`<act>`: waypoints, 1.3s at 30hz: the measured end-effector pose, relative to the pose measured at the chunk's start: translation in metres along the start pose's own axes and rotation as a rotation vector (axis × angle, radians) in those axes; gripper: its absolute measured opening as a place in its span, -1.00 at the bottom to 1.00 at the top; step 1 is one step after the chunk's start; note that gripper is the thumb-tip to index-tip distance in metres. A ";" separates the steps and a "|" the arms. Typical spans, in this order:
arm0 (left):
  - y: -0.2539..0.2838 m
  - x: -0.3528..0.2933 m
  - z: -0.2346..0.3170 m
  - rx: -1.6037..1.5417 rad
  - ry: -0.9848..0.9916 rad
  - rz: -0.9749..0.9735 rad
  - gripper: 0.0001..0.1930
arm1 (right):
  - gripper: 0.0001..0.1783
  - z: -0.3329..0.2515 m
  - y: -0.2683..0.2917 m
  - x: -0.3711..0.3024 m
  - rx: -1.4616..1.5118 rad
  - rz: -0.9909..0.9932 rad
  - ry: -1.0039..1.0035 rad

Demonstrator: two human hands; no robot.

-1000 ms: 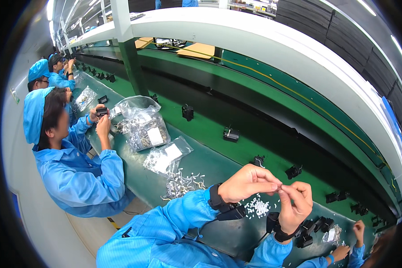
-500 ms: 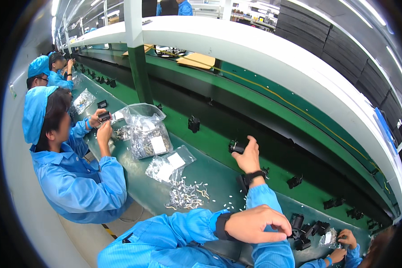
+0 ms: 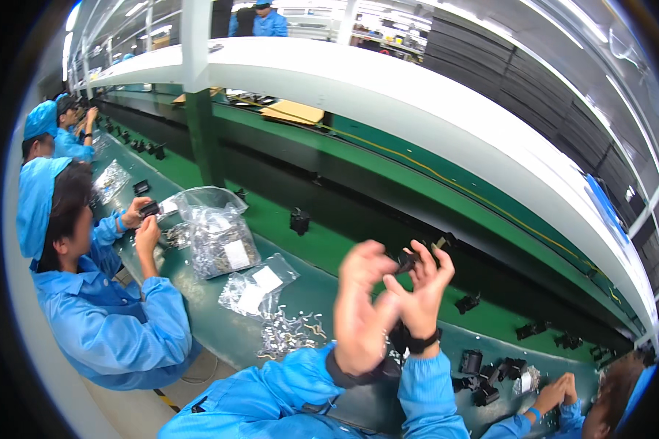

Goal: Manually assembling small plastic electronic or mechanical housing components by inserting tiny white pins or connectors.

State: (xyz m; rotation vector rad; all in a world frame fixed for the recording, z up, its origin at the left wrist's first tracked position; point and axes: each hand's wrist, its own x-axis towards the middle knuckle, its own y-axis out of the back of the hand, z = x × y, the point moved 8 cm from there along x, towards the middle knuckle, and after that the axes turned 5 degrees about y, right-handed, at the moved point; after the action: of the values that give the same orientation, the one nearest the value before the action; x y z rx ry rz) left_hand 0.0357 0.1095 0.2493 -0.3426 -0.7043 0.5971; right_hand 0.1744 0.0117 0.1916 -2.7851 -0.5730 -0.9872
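Observation:
In front of me my right hand (image 3: 424, 300) is raised at the belt's near edge, palm showing, fingers curled about a small black plastic part (image 3: 405, 261). Motion blur hides the part's exact shape. Close beside it, on the left, is my left hand (image 3: 362, 304), smeared by movement, its fingers apart and nothing visible in them. Both wrists wear dark bands. Left of my hands, a heap of small metal pieces with white ends (image 3: 289, 333) lies on the green bench.
Clear bags of small pieces (image 3: 223, 238) lie left. Black parts (image 3: 299, 221) are spaced along the green belt, and more (image 3: 490, 373) sit right of my arms. A co-worker (image 3: 88, 278) handles a black part at left; another person's hands (image 3: 556, 391) are lower right.
My right hand has drawn back from the belt with the black part and turned its palm into view. My left hand has risen from over the right forearm to beside the right hand.

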 end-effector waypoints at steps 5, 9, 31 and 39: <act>-0.017 -0.014 -0.068 -0.087 0.758 -0.527 -0.28 | 0.15 -0.086 0.032 -0.045 -0.004 -0.040 0.360; -0.051 -0.040 -0.077 -0.203 0.859 -0.638 -0.33 | 0.01 -0.087 0.057 -0.060 -0.179 0.008 0.354; -0.040 -0.019 -0.075 0.075 0.699 -0.566 -0.31 | -0.76 -0.078 0.091 -0.054 0.054 -0.222 -0.366; -0.041 -0.019 -0.075 0.216 0.711 -0.581 -0.48 | -0.75 -0.079 0.096 -0.061 0.315 -0.111 -0.453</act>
State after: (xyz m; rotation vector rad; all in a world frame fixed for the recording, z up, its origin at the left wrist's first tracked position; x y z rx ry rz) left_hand 0.0923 0.0583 0.2062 -0.1165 -0.0307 -0.0247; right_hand 0.1225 -0.1144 0.2150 -2.7047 -0.8601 -0.2362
